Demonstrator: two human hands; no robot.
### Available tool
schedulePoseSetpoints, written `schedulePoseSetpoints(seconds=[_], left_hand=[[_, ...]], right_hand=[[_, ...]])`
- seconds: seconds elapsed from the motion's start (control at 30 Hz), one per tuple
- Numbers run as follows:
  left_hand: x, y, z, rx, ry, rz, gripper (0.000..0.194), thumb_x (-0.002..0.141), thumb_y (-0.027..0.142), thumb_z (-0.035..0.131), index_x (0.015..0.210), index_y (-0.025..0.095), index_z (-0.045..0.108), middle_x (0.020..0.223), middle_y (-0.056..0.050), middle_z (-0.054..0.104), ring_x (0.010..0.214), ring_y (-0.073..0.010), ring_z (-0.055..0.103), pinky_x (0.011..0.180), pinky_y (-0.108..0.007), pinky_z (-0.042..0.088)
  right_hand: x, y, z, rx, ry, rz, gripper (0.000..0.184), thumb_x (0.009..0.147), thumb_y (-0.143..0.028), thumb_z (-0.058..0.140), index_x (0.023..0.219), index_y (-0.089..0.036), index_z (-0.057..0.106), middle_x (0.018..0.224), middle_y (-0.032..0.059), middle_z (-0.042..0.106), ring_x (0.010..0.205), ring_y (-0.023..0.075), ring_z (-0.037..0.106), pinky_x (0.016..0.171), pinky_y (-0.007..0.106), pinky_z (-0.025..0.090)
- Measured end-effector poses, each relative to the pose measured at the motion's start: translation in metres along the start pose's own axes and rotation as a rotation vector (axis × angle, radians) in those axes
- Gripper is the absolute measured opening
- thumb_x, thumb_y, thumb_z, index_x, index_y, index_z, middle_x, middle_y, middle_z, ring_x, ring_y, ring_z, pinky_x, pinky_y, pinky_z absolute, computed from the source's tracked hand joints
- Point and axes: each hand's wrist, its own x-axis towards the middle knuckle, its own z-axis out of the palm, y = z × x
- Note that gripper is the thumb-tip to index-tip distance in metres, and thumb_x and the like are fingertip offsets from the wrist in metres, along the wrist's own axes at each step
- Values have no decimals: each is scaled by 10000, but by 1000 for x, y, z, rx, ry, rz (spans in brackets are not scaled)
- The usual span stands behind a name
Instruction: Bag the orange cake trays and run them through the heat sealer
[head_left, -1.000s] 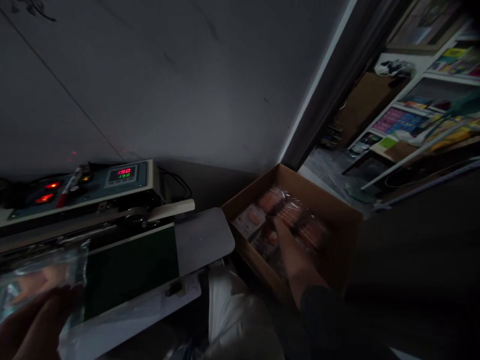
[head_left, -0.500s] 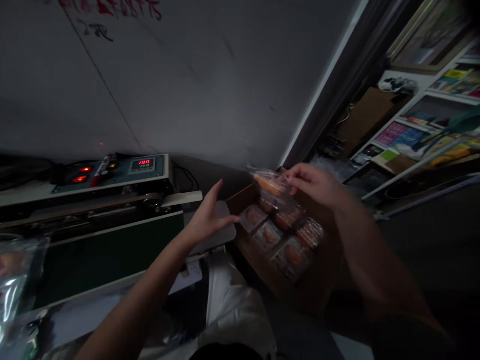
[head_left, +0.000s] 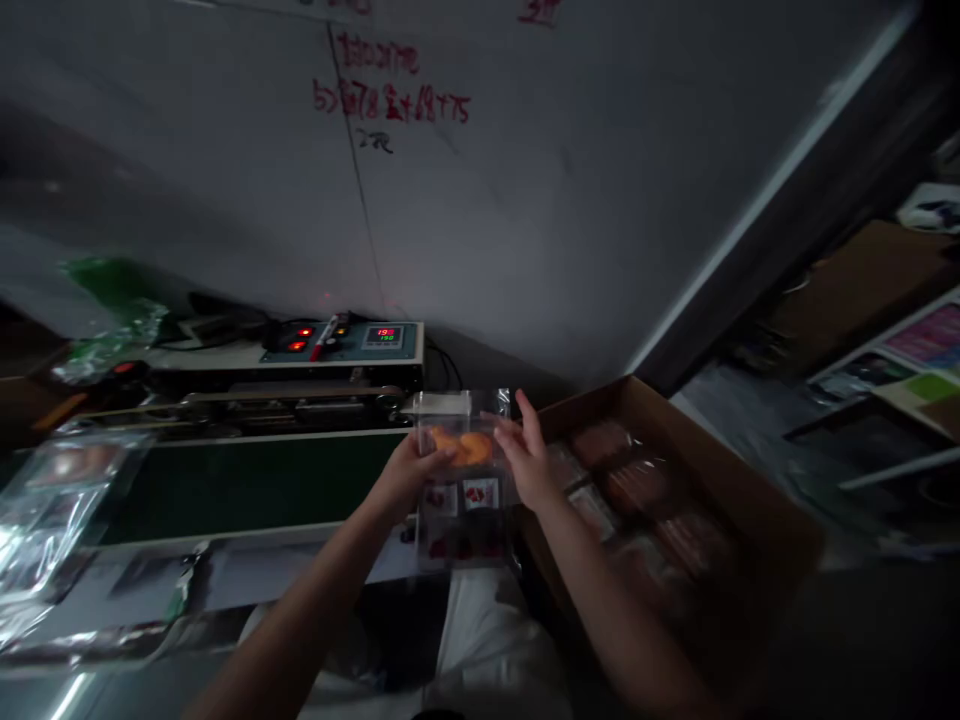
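Both hands hold a clear plastic food packet (head_left: 463,478) with orange pieces inside and red-and-white labels below, raised in front of me. My left hand (head_left: 409,472) grips its left edge with curled fingers. My right hand (head_left: 527,458) presses the right edge, fingers stretched upward. Behind the packet runs a sealing machine (head_left: 300,400) with a green belt (head_left: 247,485) and a lit control panel (head_left: 352,340). A brown cardboard box (head_left: 675,430) at the right holds several similar packets.
More clear packets (head_left: 52,500) lie at the left end of the belt. A green bag (head_left: 112,300) sits at the back left. The grey wall (head_left: 525,200) carries red writing. Shelves with coloured packaging (head_left: 922,350) stand at the far right.
The right hand lifted a packet out of the box and carried it left. The left hand came across and took hold of its other edge. The camera view swung left and up.
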Motion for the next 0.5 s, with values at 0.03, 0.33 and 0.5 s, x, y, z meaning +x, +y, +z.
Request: schedulePoseSetpoints(seconds=[0.03, 0.33, 0.5], left_hand=[[1, -2, -9, -27, 49, -1, 537, 547, 397, 912, 971, 166, 679, 909, -70, 733, 758, -200, 695, 656, -273, 538], [19, 1, -42, -123, 282, -71, 495, 506, 440, 904, 810, 149, 643, 694, 0, 648, 532, -91, 579, 468, -180, 424], [37, -4, -42, -146, 402, -124, 302, 549, 264, 847, 714, 153, 620, 582, 22, 601, 449, -89, 541, 403, -176, 374]], right_hand=[[-2, 15, 10, -25, 44, -60, 819, 875, -488, 620, 1550, -263, 213, 1280, 109, 664, 1186, 241, 626, 966, 440, 531], [2, 48, 27, -455, 153, -216, 419, 926, -404, 505, 1269, -201, 633, 1323, 126, 605, 1252, 234, 549, 1089, 453, 439], [7, 61, 30, -513, 215, -227, 455, 910, -429, 507, 1284, -195, 617, 1314, 133, 599, 1236, 234, 548, 1073, 447, 448]])
